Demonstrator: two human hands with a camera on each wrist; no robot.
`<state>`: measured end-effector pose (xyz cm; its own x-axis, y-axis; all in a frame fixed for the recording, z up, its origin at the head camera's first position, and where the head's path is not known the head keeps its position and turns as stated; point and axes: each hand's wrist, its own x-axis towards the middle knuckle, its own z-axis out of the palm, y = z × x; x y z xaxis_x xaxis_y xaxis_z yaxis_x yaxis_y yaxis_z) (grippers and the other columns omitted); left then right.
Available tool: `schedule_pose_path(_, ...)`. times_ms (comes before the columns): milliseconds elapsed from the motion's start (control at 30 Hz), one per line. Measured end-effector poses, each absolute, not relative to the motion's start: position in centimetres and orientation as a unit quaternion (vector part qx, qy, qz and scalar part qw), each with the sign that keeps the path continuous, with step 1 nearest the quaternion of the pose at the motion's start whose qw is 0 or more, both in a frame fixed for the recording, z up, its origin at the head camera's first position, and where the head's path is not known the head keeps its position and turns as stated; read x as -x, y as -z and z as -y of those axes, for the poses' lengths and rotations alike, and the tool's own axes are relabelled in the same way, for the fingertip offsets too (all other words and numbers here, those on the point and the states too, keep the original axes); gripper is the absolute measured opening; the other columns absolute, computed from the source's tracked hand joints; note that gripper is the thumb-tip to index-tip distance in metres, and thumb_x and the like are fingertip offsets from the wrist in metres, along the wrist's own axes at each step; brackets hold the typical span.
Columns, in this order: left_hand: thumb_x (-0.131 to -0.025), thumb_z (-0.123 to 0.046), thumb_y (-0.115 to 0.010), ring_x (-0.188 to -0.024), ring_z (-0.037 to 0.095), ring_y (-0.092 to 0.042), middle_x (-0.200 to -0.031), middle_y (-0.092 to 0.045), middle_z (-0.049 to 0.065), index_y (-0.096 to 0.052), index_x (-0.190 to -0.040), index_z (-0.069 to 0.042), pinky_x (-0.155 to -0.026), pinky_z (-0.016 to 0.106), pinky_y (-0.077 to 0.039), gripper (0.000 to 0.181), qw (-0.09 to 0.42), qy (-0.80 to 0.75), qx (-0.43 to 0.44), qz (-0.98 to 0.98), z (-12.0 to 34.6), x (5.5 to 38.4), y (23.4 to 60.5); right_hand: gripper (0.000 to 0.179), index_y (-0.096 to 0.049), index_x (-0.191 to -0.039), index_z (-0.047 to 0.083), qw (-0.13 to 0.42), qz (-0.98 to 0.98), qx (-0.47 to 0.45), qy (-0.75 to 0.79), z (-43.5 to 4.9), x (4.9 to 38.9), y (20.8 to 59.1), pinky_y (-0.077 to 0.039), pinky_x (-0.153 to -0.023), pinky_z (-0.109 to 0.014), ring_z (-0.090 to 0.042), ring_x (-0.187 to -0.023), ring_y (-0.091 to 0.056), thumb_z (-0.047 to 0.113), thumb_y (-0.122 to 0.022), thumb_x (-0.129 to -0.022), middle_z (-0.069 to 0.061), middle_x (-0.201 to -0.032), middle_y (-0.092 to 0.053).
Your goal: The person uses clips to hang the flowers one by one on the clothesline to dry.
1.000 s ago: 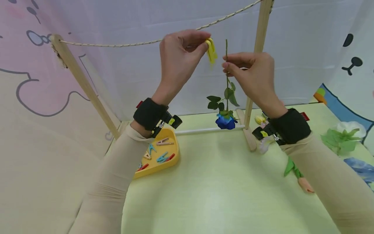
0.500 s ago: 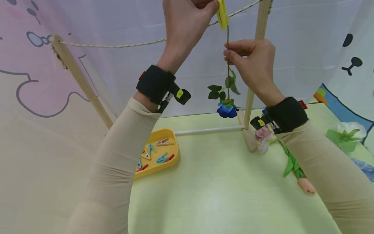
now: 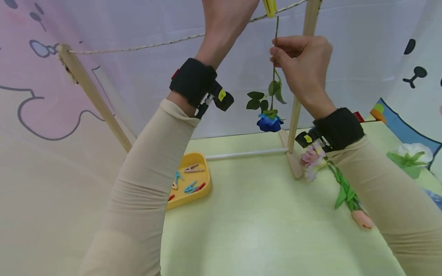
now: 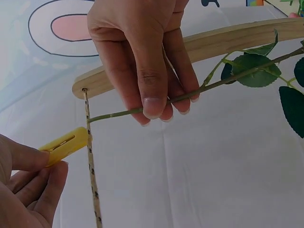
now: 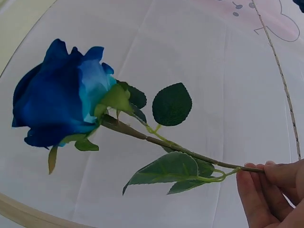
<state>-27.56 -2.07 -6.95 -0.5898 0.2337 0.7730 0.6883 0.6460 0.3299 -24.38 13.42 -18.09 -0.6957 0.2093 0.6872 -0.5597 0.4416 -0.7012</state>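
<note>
A blue rose (image 3: 270,122) hangs flower-down, its thin green stem pinched between the thumb and fingers of my right hand (image 3: 306,63). The cut end of the stem points up and reaches the rope (image 4: 93,175) in the left wrist view. My left hand (image 3: 229,17), partly beyond the top of the head view, pinches a yellow clothespin (image 4: 64,146) by its handle end. The clothespin's tip overlaps the rope, a little to the side of the stem end. In the right wrist view, the rose's petals (image 5: 61,102) and dark leaves show up close.
The rope runs between a left wooden post (image 3: 93,96) and a right wooden post (image 3: 300,96), joined low by a white rod (image 3: 246,154). A yellow tray (image 3: 207,172) holds several clothespins. Pink flowers (image 3: 312,159), a peach tulip (image 3: 362,219) and a white flower (image 3: 418,151) lie at the right.
Both hands have risen and shifted right. The left hand has brought the clothespin from below the rope up to it, and the right hand has lifted the rose until its stem end nears the rope.
</note>
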Motion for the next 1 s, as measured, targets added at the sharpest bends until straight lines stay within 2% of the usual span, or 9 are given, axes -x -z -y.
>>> schedule_pose_path(100, -0.097, -0.035, -0.055, -0.132, 0.007, -0.037, -0.146, -0.042, 0.006, -0.037, -0.145, -0.001, -0.103, 0.002, -0.014, 0.061, 0.356, 0.295, 0.262, 0.847, 2.0, 27.5, 6.8, 0.023, -0.075, -0.106, 0.008, 0.37, 0.76, -0.118, -0.521, -13.3, 24.6, 18.0, -0.054, -0.075, -0.016, -0.008, -0.077, -0.069, 0.021, -0.069, -0.089, -0.01, -0.097, -0.073)
schedule_pose_path(300, -0.096, -0.033, -0.058, -0.127, 0.004, -0.04, -0.142, -0.045, 0.003, -0.04, -0.144, -0.006, -0.098, 0.001, -0.019, 0.057, 0.337, 0.326, 0.246, 0.848, 1.1, 27.5, 7.0, 0.022, -0.075, -0.105, 0.011, 0.366, 0.766, -0.108, -0.517, -13.3, 24.9, 17.7, -0.054, -0.075, -0.016, -0.007, -0.077, -0.069, 0.025, -0.067, -0.09, -0.007, -0.097, -0.074)
schedule_pose_path(500, -0.094, -0.028, -0.061, -0.12, 0.007, -0.047, -0.132, -0.053, 0.007, -0.048, -0.137, -0.001, -0.098, 0.003, -0.024, 0.052, 0.379, 0.341, 0.304, 0.805, 0.8, 27.7, 7.7, 0.023, -0.076, -0.105, 0.011, 0.365, 0.77, -0.1, -0.513, -13.2, 24.9, 17.4, -0.053, -0.075, -0.015, -0.007, -0.078, -0.069, 0.026, -0.067, -0.09, -0.005, -0.098, -0.074)
schedule_pose_path(733, -0.094, -0.026, -0.061, -0.115, 0.01, -0.05, -0.127, -0.055, 0.01, -0.05, -0.134, 0.002, -0.098, 0.006, -0.028, 0.05, 0.38, 0.357, 0.312, 0.794, 0.7, 27.7, 8.1, 0.024, -0.075, -0.106, 0.011, 0.36, 0.773, -0.096, -0.513, -12.9, 24.9, 17.3, -0.053, -0.075, -0.015, -0.006, -0.077, -0.069, 0.026, -0.067, -0.089, -0.006, -0.098, -0.073)
schedule_pose_path(1000, -0.094, -0.027, -0.061, -0.118, 0.006, -0.047, -0.13, -0.053, 0.005, -0.049, -0.136, -0.004, -0.097, 0.004, -0.026, 0.049, 0.353, 0.344, 0.27, 0.827, 0.5, 27.4, 7.8, 0.024, -0.075, -0.106, 0.011, 0.367, 0.777, -0.094, -0.503, -12.9, 24.8, 17.3, -0.053, -0.076, -0.015, -0.007, -0.079, -0.069, 0.027, -0.067, -0.09, -0.006, -0.098, -0.073)
